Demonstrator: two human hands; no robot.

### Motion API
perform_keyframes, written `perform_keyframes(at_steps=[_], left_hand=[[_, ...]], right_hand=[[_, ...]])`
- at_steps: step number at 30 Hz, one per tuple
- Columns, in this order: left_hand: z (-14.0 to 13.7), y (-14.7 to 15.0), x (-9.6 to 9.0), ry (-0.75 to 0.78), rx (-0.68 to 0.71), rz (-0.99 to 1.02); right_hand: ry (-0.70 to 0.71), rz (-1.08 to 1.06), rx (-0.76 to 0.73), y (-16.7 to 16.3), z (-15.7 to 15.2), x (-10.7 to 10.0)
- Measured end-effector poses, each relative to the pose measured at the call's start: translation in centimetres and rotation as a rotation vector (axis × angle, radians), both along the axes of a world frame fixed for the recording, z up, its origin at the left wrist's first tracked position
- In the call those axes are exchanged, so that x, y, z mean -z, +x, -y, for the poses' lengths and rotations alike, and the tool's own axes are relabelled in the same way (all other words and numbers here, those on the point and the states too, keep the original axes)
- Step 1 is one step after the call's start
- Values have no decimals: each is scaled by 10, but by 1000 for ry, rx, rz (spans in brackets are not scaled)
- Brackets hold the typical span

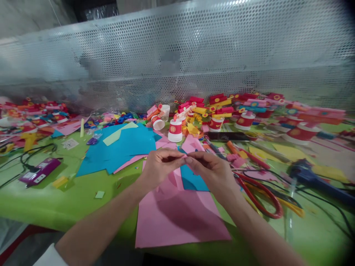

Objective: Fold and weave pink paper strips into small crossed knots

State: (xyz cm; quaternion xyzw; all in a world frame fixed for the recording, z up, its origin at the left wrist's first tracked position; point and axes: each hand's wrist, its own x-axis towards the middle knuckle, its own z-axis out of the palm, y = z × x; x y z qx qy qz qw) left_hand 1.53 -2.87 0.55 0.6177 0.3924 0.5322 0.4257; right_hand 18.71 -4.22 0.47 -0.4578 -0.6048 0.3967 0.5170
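Observation:
My left hand point(162, 162) and my right hand point(212, 168) meet above the table, thumbs and forefingers pinched together on a small piece of pink paper point(185, 156). Most of that piece is hidden by the fingertips. Beneath my hands lies a large pink paper sheet point(180, 221), with a blue paper piece point(194, 181) at its upper right. Just beyond my fingers stands an upside-down red and white paper cup point(175, 130).
Blue paper sheets point(124, 144) lie on the left, near a purple power strip point(40, 172). Red-handled scissors point(263, 199) and a dark blue glue gun point(307, 177) with cables are on the right. Decorated cups point(245, 120) line the back before a perforated metal panel point(194, 48).

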Motion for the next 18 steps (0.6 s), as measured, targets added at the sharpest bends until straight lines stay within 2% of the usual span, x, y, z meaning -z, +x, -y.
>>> perform_keyframes(at_steps=[3,13,18], left_hand=[[0,-1,2,-37,9,-3],[-3,-5,8,-184,178,68],[-2,-8,3,-202,152,110]], right_hand=[[40,39,1,2,1,1],[82,110,52,3,4,-2],[45,107,83,3,2,-3]])
